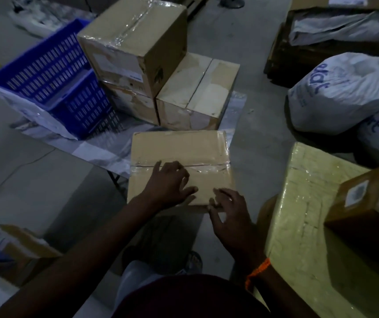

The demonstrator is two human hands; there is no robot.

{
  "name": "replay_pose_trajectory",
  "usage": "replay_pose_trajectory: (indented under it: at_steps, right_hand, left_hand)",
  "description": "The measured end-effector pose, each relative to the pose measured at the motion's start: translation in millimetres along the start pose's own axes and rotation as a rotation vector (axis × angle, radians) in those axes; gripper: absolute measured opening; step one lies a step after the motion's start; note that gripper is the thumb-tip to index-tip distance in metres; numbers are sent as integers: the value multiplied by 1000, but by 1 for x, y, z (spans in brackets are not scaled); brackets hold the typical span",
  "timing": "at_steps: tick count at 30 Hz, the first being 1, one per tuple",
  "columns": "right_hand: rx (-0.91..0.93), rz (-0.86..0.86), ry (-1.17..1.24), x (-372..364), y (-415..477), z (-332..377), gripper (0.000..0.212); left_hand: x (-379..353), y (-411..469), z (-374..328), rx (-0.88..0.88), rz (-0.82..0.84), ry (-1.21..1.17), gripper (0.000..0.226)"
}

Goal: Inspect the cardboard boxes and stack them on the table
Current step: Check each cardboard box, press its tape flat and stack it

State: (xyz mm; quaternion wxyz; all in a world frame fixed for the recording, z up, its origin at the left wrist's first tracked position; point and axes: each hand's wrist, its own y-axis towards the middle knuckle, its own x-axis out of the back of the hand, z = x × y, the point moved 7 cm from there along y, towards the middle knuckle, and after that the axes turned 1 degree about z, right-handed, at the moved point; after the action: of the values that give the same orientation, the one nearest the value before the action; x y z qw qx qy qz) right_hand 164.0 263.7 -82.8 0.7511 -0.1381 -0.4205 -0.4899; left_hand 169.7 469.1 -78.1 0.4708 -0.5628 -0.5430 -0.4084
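— Working where?
— Standing in a dim room with a grey floor (252, 145), leaning over a sheet-covered desk (96, 154) carrying a blue basket (53, 83) and taped boxes (133, 42) stacked at the back, with white sacks (344, 92) off to the right.
— Holding what?
— Pressing the left hand (170, 184) flat on the cardboard box (179, 145) at the desk's near edge, with fingers (189, 191) spread straight. Resting the right hand (229, 216) on its near right corner, with fingers (224, 193) slightly bent; gripping or merely touching, impossible to tell.

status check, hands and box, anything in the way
Left hand flat on the taped box. Right hand touching its near edge. Box at table edge; stacked boxes close behind.
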Motion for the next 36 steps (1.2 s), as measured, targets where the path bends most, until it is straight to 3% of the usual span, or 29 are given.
replay_pose_trajectory:
  at_steps: [2,4,6,9,11,18,24,26,30,32,34,36]
  right_hand:
    - [-223,-65,137,12,-16,-14,24]
    - [-540,-29,419,5,-33,-40,7]
    - [-828,-1,726,-9,-48,-59,4]
    - [-1011,-27,1042,-23,-53,-64,11]
    - [-1057,-89,1170,-23,-48,-67,14]
    - [-1035,-210,1229,-17,-37,-69,15]
    - [-946,-208,1161,5,-2,-50,12]
    - [-828,-147,1092,11,20,-32,21]
    - [-577,-70,982,23,59,7,36]
    - [-459,-69,902,33,73,25,47]
    - [-347,-73,838,45,85,41,46]
    - [-249,-111,785,60,96,55,38]
  left_hand:
    - [5,27,-6,-59,10,-51,60]
    - [8,56,-9,-86,25,-63,68]
    - [6,88,0,-40,70,12,86]
    - [-2,120,34,129,199,51,121]
    - [0,129,55,172,216,51,128]
    - [15,107,65,77,91,-157,74]
    - [36,46,77,136,52,-510,79]
    - [44,26,84,209,36,-686,54]
    - [68,-15,101,335,-44,-1022,55]
    - [82,-32,105,409,-138,-1110,32]
    - [96,-46,110,485,-246,-1231,11]
    - [111,-59,111,541,-356,-1335,9]
